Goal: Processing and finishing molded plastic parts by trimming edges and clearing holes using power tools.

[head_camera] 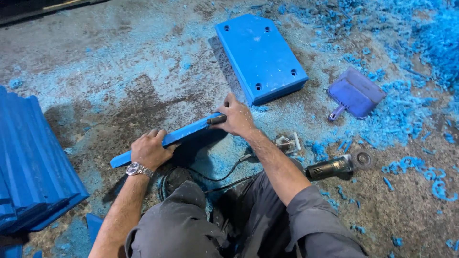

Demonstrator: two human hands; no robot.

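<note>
At frame centre, my left hand (149,149) was clenched over the long, narrow blue plastic strip (168,139), steadying it on edge above the concrete floor (110,62). My right hand (234,118) gripped a small dark-handled tool (216,120) against the strip's upper end. I judged this an edge-trimming step; the next stroke called for steady pressure along the edge. A grey angle grinder (331,167) lay lower right; a thick blue drilled plate (260,56) lay above.

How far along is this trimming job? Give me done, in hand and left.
Done, seemingly: a blue plate with holes lies flat amid blue shavings. In hand: the left hand steadies an upright blue plate while the right hand runs a dark-handled tool along its edge. Possibly left: the blue stack beside it.
</note>
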